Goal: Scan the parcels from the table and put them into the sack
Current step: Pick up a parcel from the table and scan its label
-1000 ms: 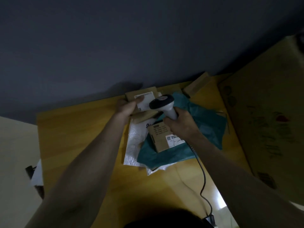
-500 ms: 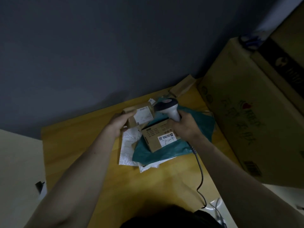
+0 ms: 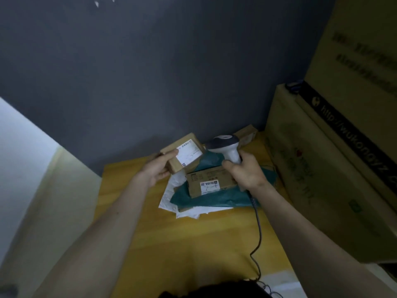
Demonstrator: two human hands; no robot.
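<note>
Lifted higher off the pile than before, small brown parcel (image 3: 182,154) with white label facing up, tilted, held above desk (image 3: 133,190). Left hand (image 3: 158,168) fingers curled round its left end, thumb on the label edge. Right hand (image 3: 247,171) fingers wrapped tight on scanner (image 3: 225,145) handle, head aimed toward that label. Second labelled box (image 3: 209,182) lies on teal mailer (image 3: 214,200), white mailers (image 3: 171,196) beneath.

Parcel-sorting room — stacked cartons (image 3: 335,160), handheld scanner (image 3: 225,145), labelled parcels (image 3: 206,183)
</note>
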